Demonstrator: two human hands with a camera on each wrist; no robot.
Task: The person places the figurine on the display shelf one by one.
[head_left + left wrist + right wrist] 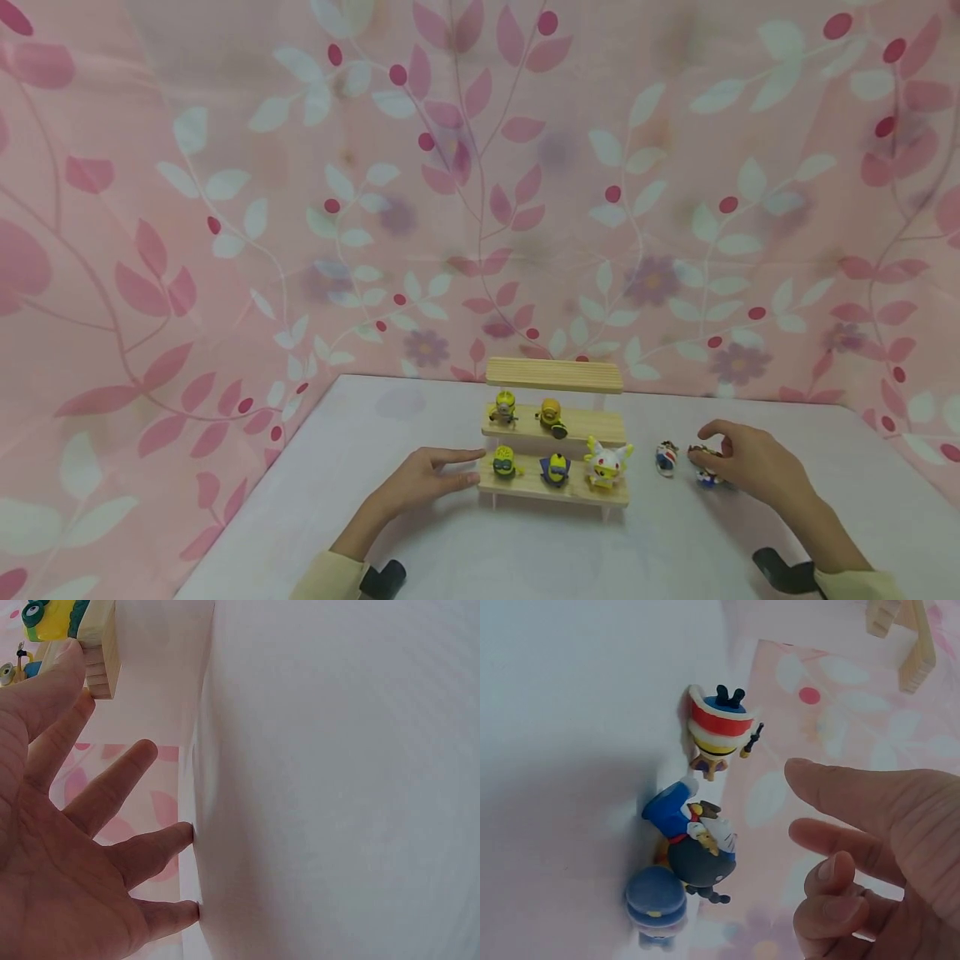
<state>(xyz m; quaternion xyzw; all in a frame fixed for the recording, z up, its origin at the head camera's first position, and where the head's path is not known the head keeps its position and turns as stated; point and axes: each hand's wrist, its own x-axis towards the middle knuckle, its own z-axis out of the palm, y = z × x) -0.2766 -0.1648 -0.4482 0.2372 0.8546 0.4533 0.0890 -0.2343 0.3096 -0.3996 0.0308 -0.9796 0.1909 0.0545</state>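
My left hand (423, 482) is at the left end of a small three-tier wooden display rack (553, 493). Thumb and forefinger tips touch the end of its lowest board (103, 667); the other fingers spread apart. Above several small toy figurines hovers my right hand (761, 467), thumb and fingers apart, nothing between them. Under it lie a dark-haired figurine with blue legs (701, 851) and a blue-capped figurine (656, 900), partly hidden in the head view. A red, white and blue figurine (666, 458) lies between that hand and the rack.
The lowest tier bears two yellow figurines (556, 469) and a white-eared figurine (607, 463). On the middle tier stand two more yellow figurines (505, 407); the top board (553, 375) is bare. A white-covered table (420, 558) meets a pink floral backdrop (465, 208).
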